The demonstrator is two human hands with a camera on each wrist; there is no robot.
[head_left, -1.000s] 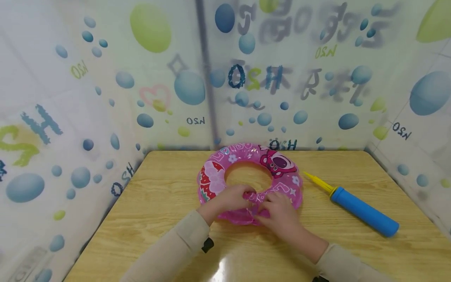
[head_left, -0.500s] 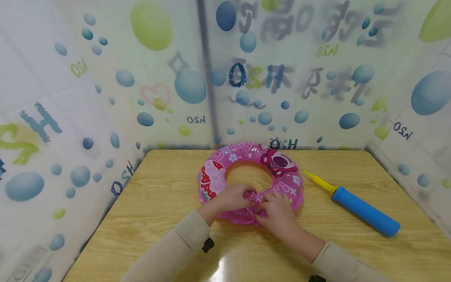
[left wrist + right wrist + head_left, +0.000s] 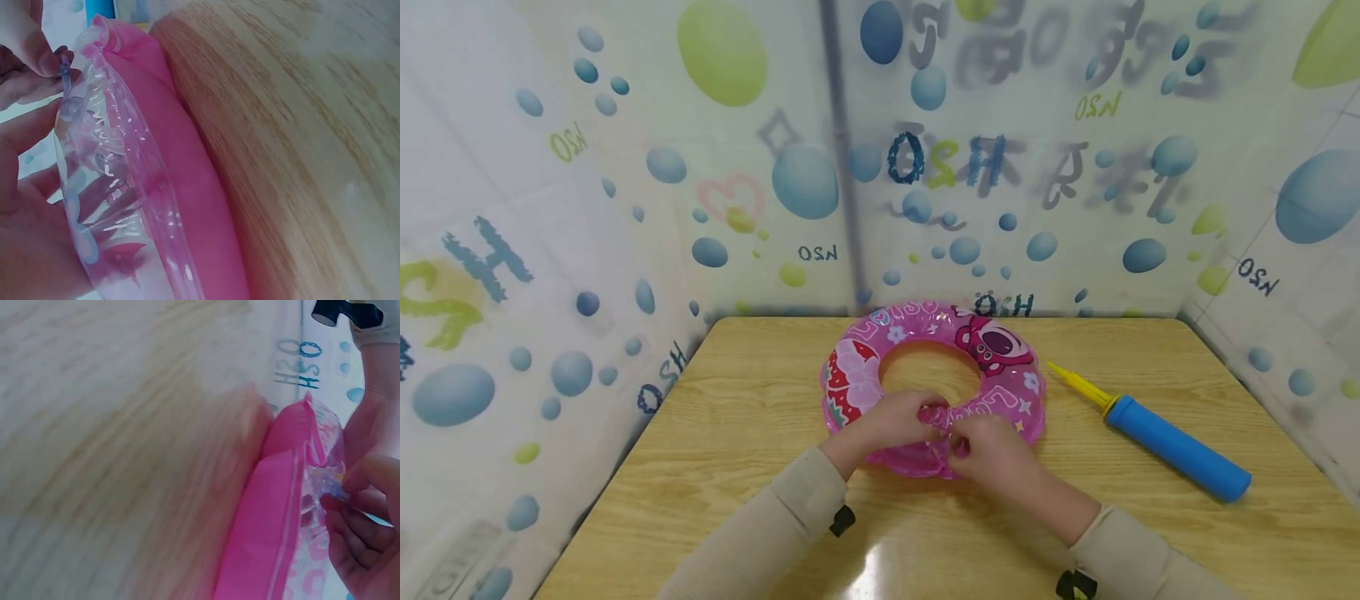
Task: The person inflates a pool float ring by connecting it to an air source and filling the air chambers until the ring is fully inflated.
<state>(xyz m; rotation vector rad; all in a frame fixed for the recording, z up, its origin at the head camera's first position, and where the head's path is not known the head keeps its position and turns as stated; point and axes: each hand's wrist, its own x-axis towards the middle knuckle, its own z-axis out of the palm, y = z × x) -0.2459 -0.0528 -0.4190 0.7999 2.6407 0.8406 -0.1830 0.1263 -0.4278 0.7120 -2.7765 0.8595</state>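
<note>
A pink inflatable swim ring [image 3: 917,327] with strawberry and bear prints lies on the wooden table, its near side slack and creased. My left hand [image 3: 895,421] grips the ring's near inner edge; through the clear upper film some of its fingers show in the left wrist view. Beside it, my right hand [image 3: 1000,457] has its fingers curled at the near side. Between right thumb and fingertips it pinches a small clear air valve [image 3: 65,70], which stands up from the film. From the head view the valve is mostly hidden by the fingers.
A blue hand pump [image 3: 1176,448] with a yellow nozzle lies on the table [image 3: 737,375] right of the ring, nozzle toward the ring. A bubble-printed curtain [image 3: 760,275] stands behind the table's far edge and along both sides.
My right hand has turned slightly and its fingers have curled in closer at the valve. The left hand, the ring and the pump keep their places.
</note>
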